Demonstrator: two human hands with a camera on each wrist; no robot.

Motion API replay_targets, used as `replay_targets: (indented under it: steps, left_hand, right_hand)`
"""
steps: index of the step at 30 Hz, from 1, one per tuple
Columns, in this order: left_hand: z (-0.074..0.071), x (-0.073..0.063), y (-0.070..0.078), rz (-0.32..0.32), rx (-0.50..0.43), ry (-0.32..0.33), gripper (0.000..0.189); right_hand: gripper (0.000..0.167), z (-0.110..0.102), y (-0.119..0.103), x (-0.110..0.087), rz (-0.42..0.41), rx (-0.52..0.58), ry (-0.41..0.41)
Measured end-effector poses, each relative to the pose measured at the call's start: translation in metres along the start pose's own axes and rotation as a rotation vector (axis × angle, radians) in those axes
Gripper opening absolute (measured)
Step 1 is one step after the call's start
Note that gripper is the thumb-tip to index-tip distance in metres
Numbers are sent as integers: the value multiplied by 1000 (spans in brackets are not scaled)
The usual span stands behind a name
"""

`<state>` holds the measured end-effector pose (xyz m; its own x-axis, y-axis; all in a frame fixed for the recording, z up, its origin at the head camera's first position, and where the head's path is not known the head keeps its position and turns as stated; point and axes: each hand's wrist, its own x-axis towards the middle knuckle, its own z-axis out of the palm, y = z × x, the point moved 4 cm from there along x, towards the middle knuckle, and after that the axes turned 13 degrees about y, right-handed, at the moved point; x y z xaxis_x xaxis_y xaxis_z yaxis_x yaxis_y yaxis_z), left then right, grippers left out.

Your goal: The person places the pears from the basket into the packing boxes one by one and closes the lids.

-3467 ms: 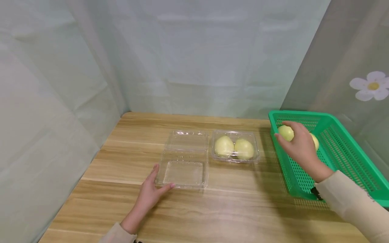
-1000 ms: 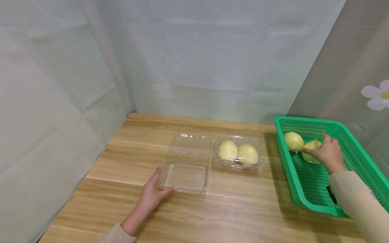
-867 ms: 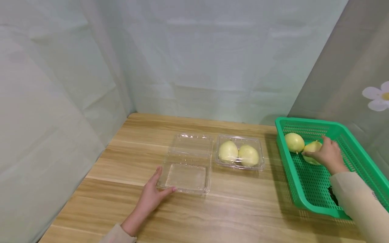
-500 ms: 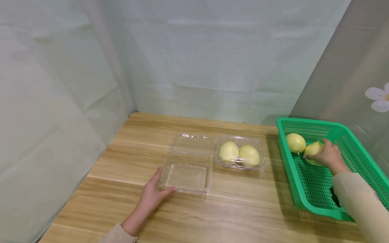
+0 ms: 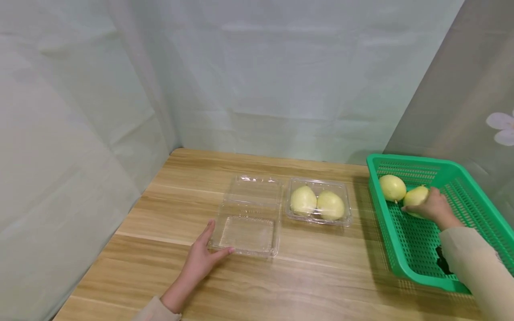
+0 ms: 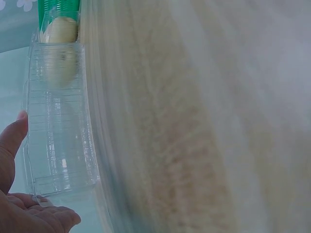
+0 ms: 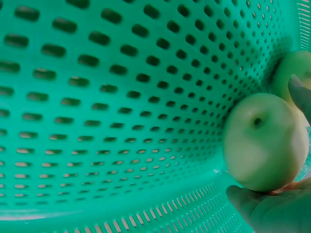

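Note:
My left hand [image 5: 200, 256] rests at the near left corner of an opened clear plastic clamshell box [image 5: 250, 234], fingers along its left side and thumb at its front edge. In the left wrist view that box [image 6: 60, 131] stands between thumb and fingers. Inside the green basket, my right hand [image 5: 435, 207] grips a pale yellow-green pear [image 5: 415, 198], its thumb and fingers on either side. The right wrist view shows this pear [image 7: 265, 143] large, resting low in the basket. Another pear [image 5: 392, 188] lies against it on the left.
A closed clear box [image 5: 318, 220] with two pears inside stands right of the opened one. The perforated green basket [image 5: 395, 254] sits at the table's right. Light cloth [image 5: 261, 89] hangs behind the wooden table [image 5: 160, 214].
My right hand has shifted from above the pears to lower on the right-hand pear, taking hold of it. The left hand stays at the opened box. The head view has turned slightly.

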<state>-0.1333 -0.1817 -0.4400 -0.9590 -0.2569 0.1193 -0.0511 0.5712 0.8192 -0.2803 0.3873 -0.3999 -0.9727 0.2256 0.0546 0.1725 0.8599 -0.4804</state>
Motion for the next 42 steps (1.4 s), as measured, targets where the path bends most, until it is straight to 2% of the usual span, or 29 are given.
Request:
replay_targets:
  steps: [6,22,34,42]
  left_hand:
    - [0,0,-1,-4,-4,-7,98]
    - [0,1,-1,-9,-16,-11,98]
    - [-1,2,0,2,-10,1,98]
    - [0,0,-2,-5,3,-7,99]
  right_hand:
    - [111,3,5,3,-15,0,21]
    - [83,-2,-3,-2,-70,-60,71]
    - [80,-7,-8,-1,-71,-95,64]
    - [79,-5,-4,-4,-30,-101,43]
